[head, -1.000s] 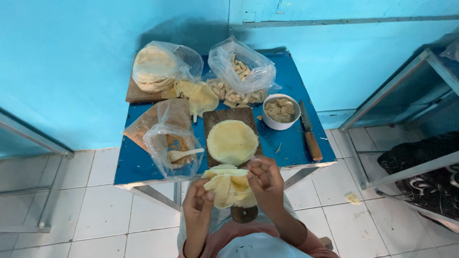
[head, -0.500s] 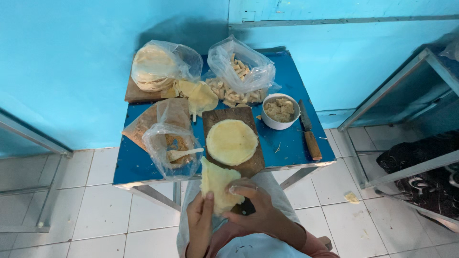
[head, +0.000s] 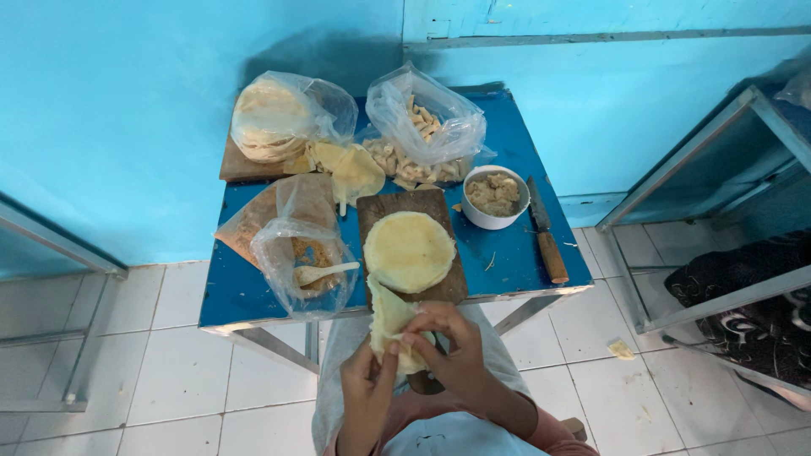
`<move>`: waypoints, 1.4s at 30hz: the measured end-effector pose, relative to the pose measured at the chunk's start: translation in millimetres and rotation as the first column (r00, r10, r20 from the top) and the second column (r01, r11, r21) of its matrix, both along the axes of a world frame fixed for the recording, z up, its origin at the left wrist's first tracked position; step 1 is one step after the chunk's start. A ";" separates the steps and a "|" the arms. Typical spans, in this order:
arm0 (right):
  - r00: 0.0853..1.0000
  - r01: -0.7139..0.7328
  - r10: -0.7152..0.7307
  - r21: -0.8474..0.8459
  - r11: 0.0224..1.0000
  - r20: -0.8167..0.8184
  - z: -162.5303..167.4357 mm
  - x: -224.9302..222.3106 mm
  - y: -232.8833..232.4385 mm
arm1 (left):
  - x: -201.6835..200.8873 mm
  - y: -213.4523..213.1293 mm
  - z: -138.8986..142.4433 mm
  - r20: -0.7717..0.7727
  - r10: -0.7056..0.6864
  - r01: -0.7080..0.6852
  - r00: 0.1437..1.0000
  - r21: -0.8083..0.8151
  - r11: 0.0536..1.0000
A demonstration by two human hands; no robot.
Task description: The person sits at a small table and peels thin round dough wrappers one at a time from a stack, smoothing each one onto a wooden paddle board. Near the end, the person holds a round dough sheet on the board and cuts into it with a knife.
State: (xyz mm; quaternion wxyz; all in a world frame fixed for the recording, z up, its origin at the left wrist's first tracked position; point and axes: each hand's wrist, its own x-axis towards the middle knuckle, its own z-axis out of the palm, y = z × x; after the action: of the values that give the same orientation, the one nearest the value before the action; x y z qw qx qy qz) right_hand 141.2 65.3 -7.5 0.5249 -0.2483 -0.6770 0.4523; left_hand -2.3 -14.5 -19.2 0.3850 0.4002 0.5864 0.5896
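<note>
Both my hands are close to my body, below the table's front edge, folding a pale yellow dough wrapper (head: 391,319). My left hand (head: 368,390) holds it from below. My right hand (head: 451,348) pinches its top fold with the fingertips. Just beyond them a round yellow wrapper (head: 409,251) lies flat on a dark wooden cutting board (head: 404,205). A white bowl of greyish filling (head: 495,196) stands to the right of the board.
The small blue table (head: 245,291) also carries a bag with a wooden spoon (head: 306,263), a bag of stacked wrappers (head: 274,118), a bag of folded pieces (head: 422,135) and a wooden-handled knife (head: 547,230). A metal rack (head: 718,203) stands to the right, on white floor tiles.
The wrapper in my hands went from spread open near the board to folded up. Both hands drew back toward my body and closed around it.
</note>
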 end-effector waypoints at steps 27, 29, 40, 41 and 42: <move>0.990 -0.102 0.113 -0.118 0.988 0.086 15.5 8.9 23.9 | -4.5 30.8 10.4 0.036 -0.050 0.044 0.998 0.144 0.989; 0.997 -0.071 0.072 -0.150 0.986 -0.002 8.5 9.1 30.0 | -4.5 28.2 8.7 0.144 0.036 -0.062 0.989 0.180 0.982; 0.910 -0.414 0.324 -0.615 0.671 -0.258 28.2 14.5 44.8 | -12.5 10.6 12.4 -0.185 -0.122 0.179 0.975 0.338 0.924; 0.889 -0.455 0.368 -0.625 0.635 -0.273 30.2 14.1 44.3 | -16.3 6.4 15.3 -0.284 -0.161 0.267 0.945 0.386 0.883; 0.865 -0.493 0.409 -0.634 0.596 -0.289 32.1 14.2 43.5 | -19.5 1.9 18.4 -0.382 -0.193 0.356 0.904 0.421 0.834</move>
State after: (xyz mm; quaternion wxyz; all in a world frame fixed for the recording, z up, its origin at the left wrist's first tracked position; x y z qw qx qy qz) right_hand 155.3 108.8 24.6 0.2995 -0.2194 -0.4688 0.8015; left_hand -21.8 -12.5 -0.8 0.2534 0.6554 0.4120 0.5801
